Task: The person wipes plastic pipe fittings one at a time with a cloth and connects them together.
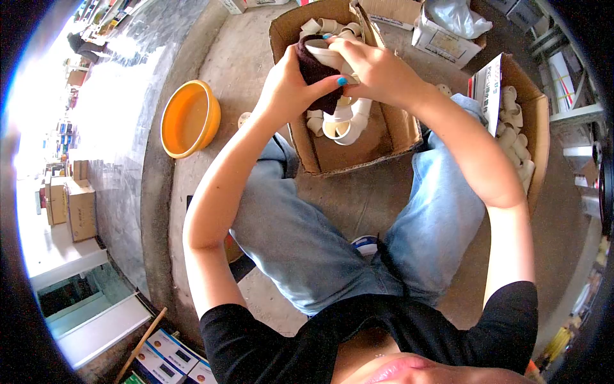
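Note:
Above an open cardboard box, my left hand is closed on a dark maroon cloth, its thumb pressed against a white plastic pipe fitting. The cloth lies around the left side of this fitting. My right hand grips the same fitting from the right, fingers bent over its edge. Below the hands, more white fittings lie in the box, several of them partly hidden by the hands and cloth.
An orange basin stands on the floor at the left. A second cardboard box with white fittings is at the right. Behind it, a white box holds a clear plastic bag. My legs flank the middle box.

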`<state>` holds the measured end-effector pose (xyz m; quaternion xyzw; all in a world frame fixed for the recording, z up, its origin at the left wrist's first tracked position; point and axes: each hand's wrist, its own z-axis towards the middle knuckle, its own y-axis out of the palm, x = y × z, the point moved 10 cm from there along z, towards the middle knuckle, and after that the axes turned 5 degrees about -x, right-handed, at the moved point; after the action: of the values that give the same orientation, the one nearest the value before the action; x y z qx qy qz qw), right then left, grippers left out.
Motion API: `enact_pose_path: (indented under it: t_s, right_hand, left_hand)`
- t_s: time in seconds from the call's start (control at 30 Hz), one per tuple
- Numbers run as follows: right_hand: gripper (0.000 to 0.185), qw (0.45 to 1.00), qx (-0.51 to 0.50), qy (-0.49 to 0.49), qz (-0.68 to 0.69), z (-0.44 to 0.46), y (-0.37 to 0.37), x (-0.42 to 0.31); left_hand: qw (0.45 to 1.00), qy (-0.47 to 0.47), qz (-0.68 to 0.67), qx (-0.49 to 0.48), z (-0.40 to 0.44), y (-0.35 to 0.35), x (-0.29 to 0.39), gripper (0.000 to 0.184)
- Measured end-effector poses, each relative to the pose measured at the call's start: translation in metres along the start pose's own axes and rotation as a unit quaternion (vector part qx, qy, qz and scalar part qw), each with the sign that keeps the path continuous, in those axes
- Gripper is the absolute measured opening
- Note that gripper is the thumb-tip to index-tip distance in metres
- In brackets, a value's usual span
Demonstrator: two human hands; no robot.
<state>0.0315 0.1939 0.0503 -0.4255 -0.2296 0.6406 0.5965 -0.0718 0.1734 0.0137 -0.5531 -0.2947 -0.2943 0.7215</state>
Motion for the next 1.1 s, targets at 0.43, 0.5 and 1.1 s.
enact_pose_path:
  t_s: [0.43,0.5,1.1]
  right_hand:
    - [0.065,0.981,-0.032,-0.145,0.128,-0.010,-0.007,-0.016]
    - [0.066,0.989,0.002,-0.140,0.045,-0.009,-0.013,-0.012]
    - [0.064,0.992,-0.029,-0.121,-0.009,-0.010,0.000,-0.018]
  left_hand:
    - [0.845,-0.204,-0.469,-0.153,-0.024,0.033,-0.021,0.062]
    - [0.855,-0.196,-0.454,-0.155,-0.021,0.034,-0.014,0.058]
    - [0.880,-0.226,-0.399,-0.126,-0.017,0.050,-0.034,0.066]
